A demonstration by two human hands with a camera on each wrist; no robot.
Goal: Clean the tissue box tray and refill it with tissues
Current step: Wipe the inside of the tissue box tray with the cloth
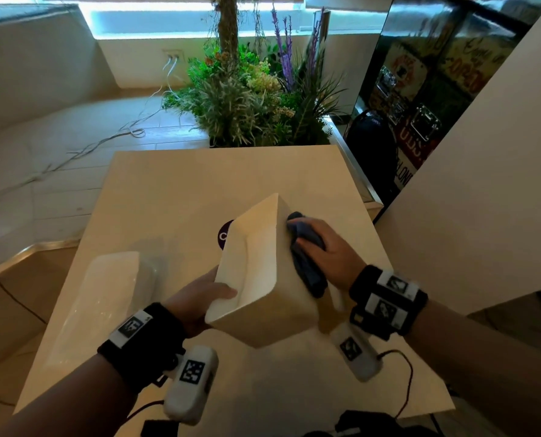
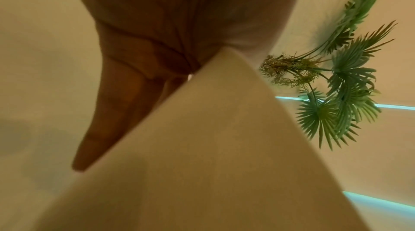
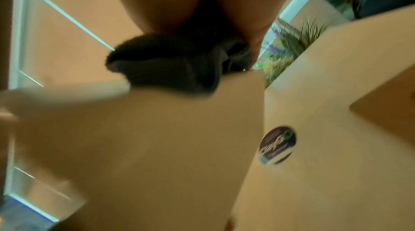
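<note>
Wiping goes best if the left hand (image 1: 199, 298), fingers curled round the near corner, holds the tray (image 1: 262, 266) tilted above the table (image 1: 168, 190) while the right hand (image 1: 329, 250), closed round the cloth (image 1: 307, 257), rubs its outer wall.

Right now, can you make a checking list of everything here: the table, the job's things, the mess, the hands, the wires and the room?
Surface: beige table, round dark sticker.
Job's things: white tissue box tray tilted, lifted; dark blue cloth on its outer side; clear tissue pack lying left.
Clutter: nothing seen.
Hands: left hand grips tray rim; right hand presses cloth.
Cables: white cables on floor.
Surroundings: potted plants, wall socket.
</note>
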